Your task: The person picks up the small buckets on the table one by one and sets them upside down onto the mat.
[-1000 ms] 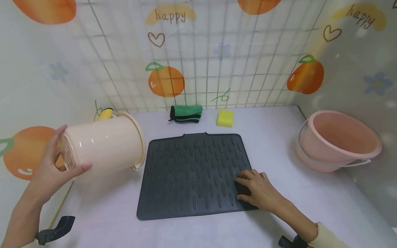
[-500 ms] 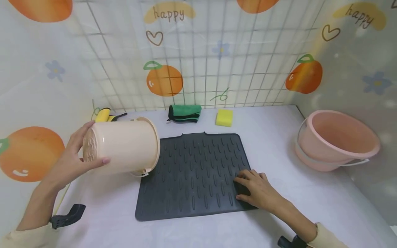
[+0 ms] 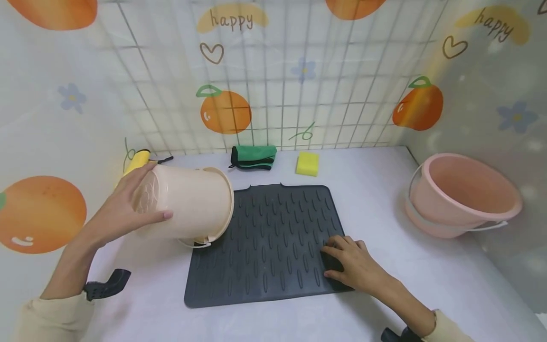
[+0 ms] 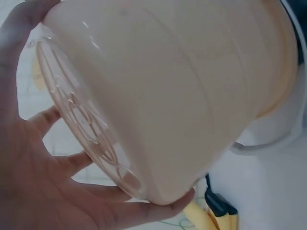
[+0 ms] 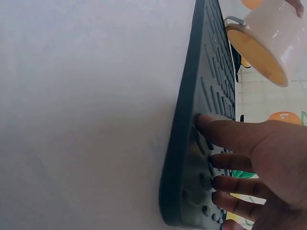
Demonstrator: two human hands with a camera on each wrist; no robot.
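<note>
My left hand (image 3: 121, 209) grips a cream bucket (image 3: 192, 202) by its base, thumb on the near side and fingers spread over the bottom. The bucket lies tipped on its side in the air, its mouth facing right above the left part of a dark grey ridged mat (image 3: 265, 247). In the left wrist view the bucket's patterned base (image 4: 88, 120) shows between the thumb and fingers. At the mat's right side, my right hand (image 3: 356, 266) rests its fingertips on the surface. The right wrist view shows the thumb (image 5: 230, 132) touching near the mat's edge.
A pink bucket (image 3: 444, 218) with a pale handle stands at the right. Along the back lie a folded green cloth (image 3: 254, 156) with black trim and a yellow sponge (image 3: 307, 164). A yellow and black item (image 3: 140, 160) sits behind my left hand.
My left hand has carried the cream bucket to the right, from beside the mat to over its left part. The right hand has stayed on the mat.
</note>
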